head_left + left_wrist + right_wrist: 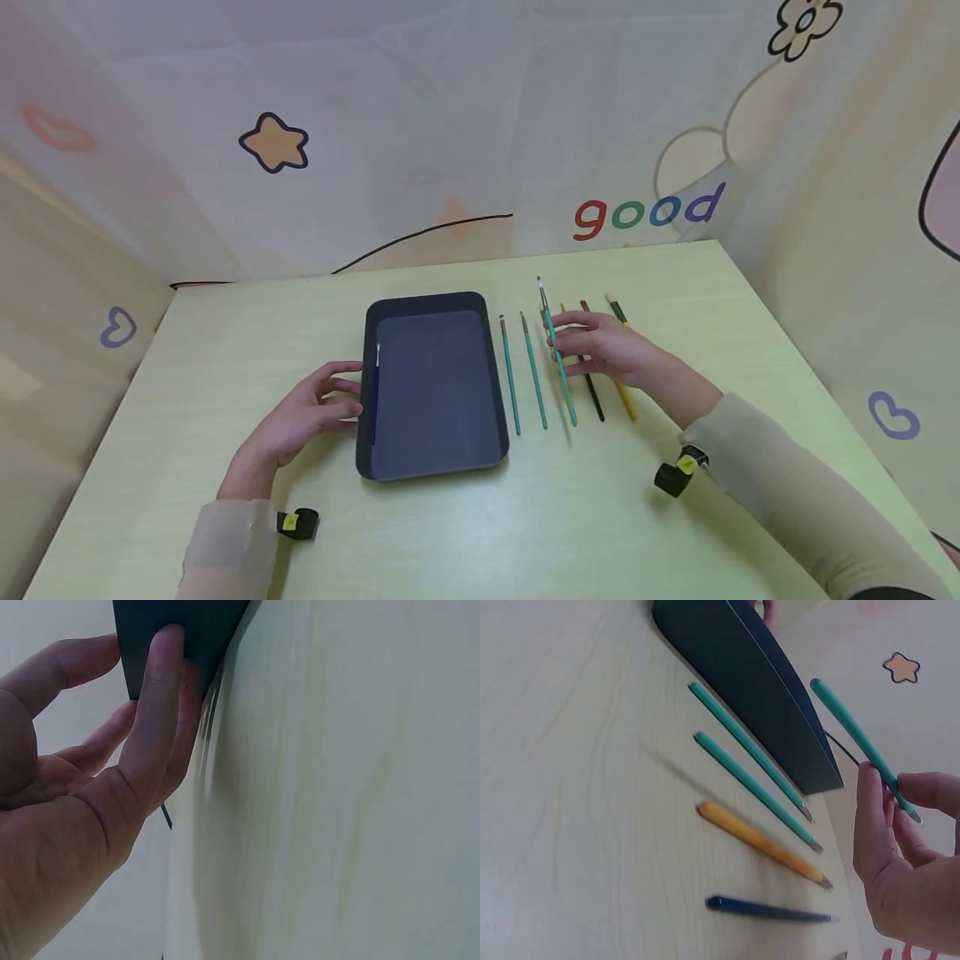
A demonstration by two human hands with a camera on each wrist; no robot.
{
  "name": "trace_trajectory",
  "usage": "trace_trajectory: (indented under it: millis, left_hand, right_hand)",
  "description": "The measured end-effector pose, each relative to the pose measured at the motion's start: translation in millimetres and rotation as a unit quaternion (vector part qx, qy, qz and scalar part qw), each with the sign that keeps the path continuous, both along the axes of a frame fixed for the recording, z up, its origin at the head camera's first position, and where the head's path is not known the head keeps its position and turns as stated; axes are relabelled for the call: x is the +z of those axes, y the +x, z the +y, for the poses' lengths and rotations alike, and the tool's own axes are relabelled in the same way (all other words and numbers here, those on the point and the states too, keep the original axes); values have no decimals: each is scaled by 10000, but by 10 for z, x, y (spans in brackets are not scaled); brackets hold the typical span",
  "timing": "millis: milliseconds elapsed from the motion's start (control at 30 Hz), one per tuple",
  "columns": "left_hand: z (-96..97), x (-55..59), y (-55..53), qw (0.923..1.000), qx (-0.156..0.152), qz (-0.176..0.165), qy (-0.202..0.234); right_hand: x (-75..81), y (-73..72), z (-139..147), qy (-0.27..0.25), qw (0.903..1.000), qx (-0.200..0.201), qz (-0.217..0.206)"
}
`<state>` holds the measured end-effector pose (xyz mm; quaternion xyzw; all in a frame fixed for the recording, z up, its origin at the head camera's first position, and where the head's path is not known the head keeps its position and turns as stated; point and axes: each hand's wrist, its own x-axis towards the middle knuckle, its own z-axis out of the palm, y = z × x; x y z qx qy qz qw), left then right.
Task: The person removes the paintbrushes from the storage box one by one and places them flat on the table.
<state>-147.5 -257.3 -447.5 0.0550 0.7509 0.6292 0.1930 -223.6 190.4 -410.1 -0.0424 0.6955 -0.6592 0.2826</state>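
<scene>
My right hand pinches a teal paintbrush between thumb and fingers, lifted above the table with its bristles pointing away. In the right wrist view, the held brush's teal handle slants over the table. My left hand touches the left wall of a dark grey tray with its fingers spread along it. The left wrist view shows the fingers against the tray's outer wall. Inside the tray, a blue paintbrush lies along the left side.
Right of the tray lie two teal paintbrushes side by side. Farther right are an orange brush partly hidden in the head view, a dark brush and a yellow-handled brush. A printed cloth hangs behind the table.
</scene>
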Motion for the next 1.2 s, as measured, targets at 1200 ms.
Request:
trace_trajectory:
  millis: [1200]
  left_hand:
    - [-1,-25,2,9999,54,95,-19]
  right_hand:
    - [-130,-191,1107,661,9954,-671,-178]
